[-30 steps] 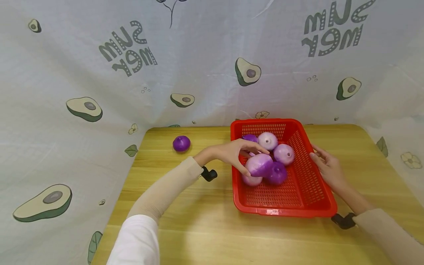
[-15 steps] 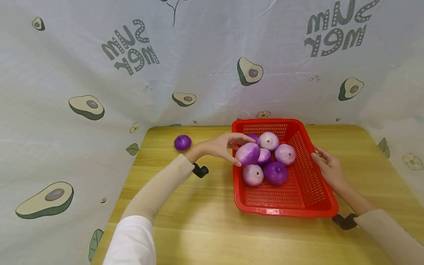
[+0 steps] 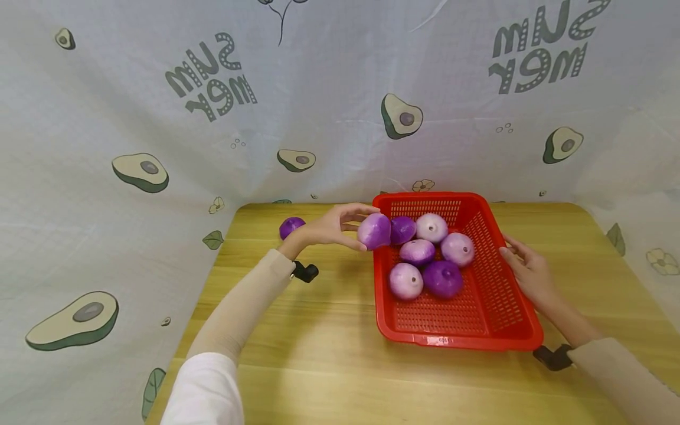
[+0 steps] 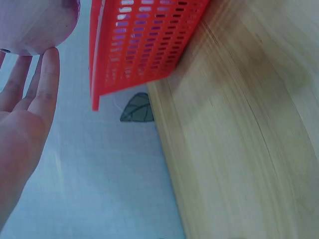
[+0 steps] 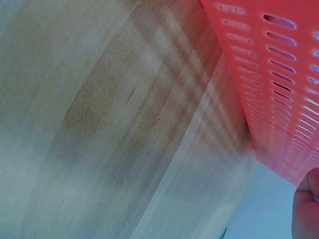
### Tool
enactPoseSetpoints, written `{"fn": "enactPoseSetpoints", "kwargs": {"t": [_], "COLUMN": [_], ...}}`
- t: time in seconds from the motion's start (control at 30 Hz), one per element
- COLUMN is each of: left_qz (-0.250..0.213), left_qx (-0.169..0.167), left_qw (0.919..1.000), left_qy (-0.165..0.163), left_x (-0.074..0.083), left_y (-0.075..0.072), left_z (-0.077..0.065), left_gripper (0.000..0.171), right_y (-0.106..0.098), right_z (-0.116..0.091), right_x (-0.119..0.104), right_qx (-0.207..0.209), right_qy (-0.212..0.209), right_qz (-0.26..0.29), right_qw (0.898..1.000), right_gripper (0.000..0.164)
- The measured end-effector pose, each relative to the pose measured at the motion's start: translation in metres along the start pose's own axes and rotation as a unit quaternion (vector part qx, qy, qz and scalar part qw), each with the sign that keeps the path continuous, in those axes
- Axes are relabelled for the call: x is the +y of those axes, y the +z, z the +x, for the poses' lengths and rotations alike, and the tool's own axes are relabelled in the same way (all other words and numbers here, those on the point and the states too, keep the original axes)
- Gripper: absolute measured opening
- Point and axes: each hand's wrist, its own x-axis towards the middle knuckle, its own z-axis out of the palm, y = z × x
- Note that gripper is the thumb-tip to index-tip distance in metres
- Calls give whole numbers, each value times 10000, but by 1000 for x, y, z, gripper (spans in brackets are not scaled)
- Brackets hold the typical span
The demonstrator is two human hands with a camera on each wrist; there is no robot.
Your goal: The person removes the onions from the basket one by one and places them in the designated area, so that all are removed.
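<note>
My left hand (image 3: 333, 226) holds a purple onion (image 3: 374, 231) between thumb and fingers, just over the left rim of a red plastic basket (image 3: 451, 342). In the left wrist view, fingertips touch the underside of that onion (image 4: 40, 25), beside the basket's slotted wall (image 4: 142, 45). Several onions lie inside the basket, some pale like the one (image 3: 406, 281) in front, others deep purple like the onion (image 3: 443, 279) next to it. On the basket's right rim, my right hand (image 3: 531, 276) grips the edge, thumb on top. Only part of the right hand (image 5: 306, 209) shows in the right wrist view.
Another purple onion (image 3: 290, 226) sits on the wooden table (image 3: 319, 366) at the back left, partly covered by my left wrist. A white cloth (image 3: 329, 77) printed with avocados hangs behind the table and along its sides.
My left hand has carried the onion leftward, from above the middle of the pile to the basket's left rim. The right hand stays on the right rim, and the basket has barely shifted.
</note>
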Motion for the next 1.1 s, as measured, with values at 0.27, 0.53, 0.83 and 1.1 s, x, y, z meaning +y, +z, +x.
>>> {"fn": "enactPoseSetpoints", "kwargs": {"t": [0.27, 0.53, 0.83, 1.1], "left_qz": [0, 145, 187, 329], "left_qx": [565, 840, 1246, 1608], "left_qw": [9975, 9944, 9882, 9791], "left_qy": [-415, -618, -872, -1203], "left_x": [-12, -30, -55, -69], "left_y": [-13, -22, -32, -36], "left_z": [-17, -24, -31, -34], "left_gripper": [74, 74, 75, 75], "right_y": [0, 0, 1, 2], "right_z": [0, 1, 0, -1], "right_x": [2, 3, 0, -1], "right_qx": [24, 48, 60, 61], "right_qy": [109, 158, 121, 13], "right_qz": [-22, 43, 43, 63], "right_qw": [9999, 9999, 9999, 10000], "right_gripper": [58, 58, 58, 57]}}
